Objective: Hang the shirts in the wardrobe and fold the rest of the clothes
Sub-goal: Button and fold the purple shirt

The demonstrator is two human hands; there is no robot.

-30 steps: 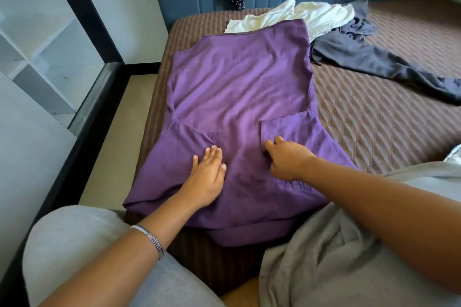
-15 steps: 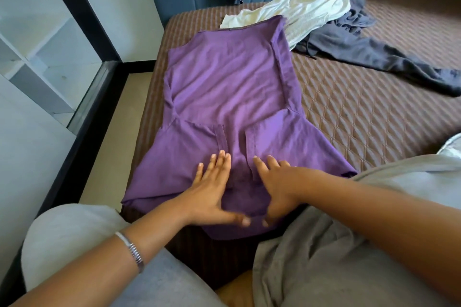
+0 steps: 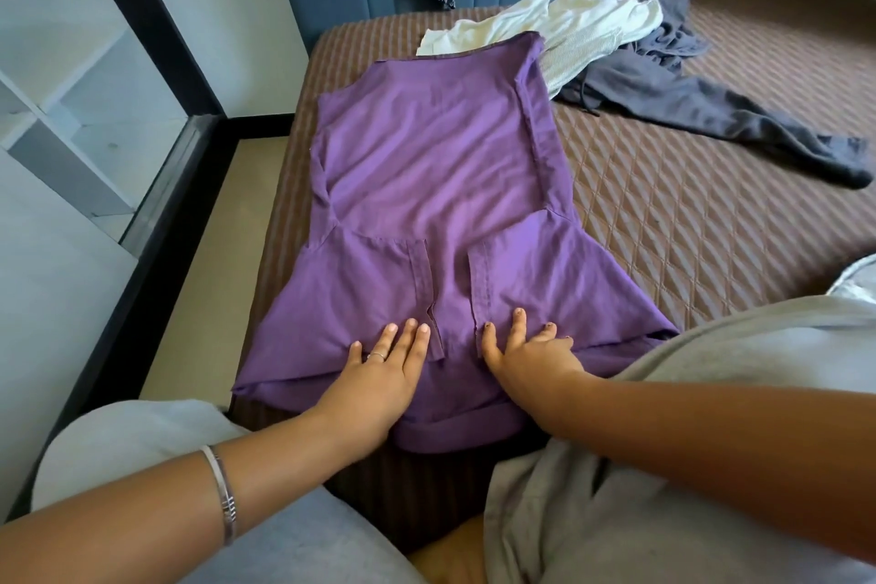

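Bed (image 3: 687, 213) is bearing a purple top (image 3: 426, 166), white cloth (image 3: 583, 26) and grey garment (image 3: 687, 102). Left hand (image 3: 384, 370) and right hand (image 3: 531, 353) are pressing flat, fingers straight, on the top's near end.

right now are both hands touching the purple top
Touching. The head view shows the left hand and right hand pressed flat on the purple top, fingers straight.

Brown quilted bed (image 3: 687, 213) carries purple (image 3: 441, 175), white (image 3: 583, 28), grey garments (image 3: 701, 104).
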